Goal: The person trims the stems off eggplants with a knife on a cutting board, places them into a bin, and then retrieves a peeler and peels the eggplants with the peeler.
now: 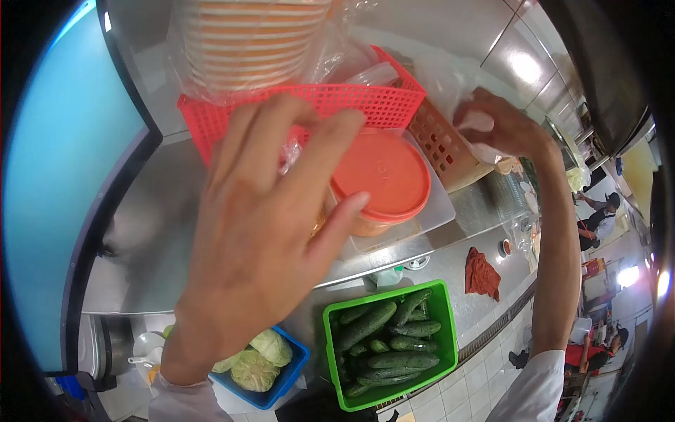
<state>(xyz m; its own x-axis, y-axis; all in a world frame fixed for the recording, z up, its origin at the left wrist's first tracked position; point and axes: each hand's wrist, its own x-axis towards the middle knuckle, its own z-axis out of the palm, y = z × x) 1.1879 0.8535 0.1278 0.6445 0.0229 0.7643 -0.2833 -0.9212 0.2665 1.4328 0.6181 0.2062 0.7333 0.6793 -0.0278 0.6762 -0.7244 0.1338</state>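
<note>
My left hand (253, 218) is raised in front of the red plastic basket (365, 100), its fingers spread and bent, with nothing visible in its grasp. Just right of it is a round tub with an orange-red lid (383, 172), standing on a clear tray (439, 204). At the upper right my right hand (499, 123) has its fingers curled round a whitish, plastic-like item (478, 121), beside the tan perforated basket (443, 144). Stacked containers in clear plastic (253, 42) stand at the red basket. My left hand hides part of the shelf.
Below the metal shelf (148, 260) are a green bin (450, 330) of cucumbers, a blue bin (299, 366) of cabbages and a red cloth (481, 274). A blue panel (63, 190) borders the left. Two people (601, 221) (598, 355) are farther off at right.
</note>
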